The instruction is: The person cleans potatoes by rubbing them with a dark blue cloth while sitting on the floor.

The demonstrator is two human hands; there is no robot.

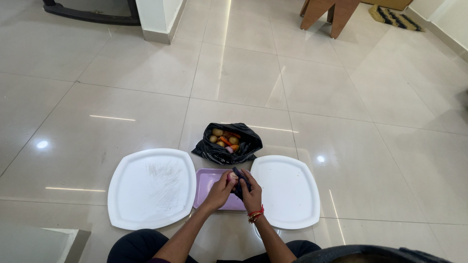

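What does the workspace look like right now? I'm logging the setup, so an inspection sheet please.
Surface: glossy pale tiled floor.
Job's things: small pinkish vegetable and dark tool held over lilac rectangular tray; open black plastic bag of potatoes and carrots behind.
Clutter: two white square plates flanking the tray.
Grippers: left hand and right hand together.
Cables: nothing seen.
Surroundings: wooden furniture leg, striped mat.
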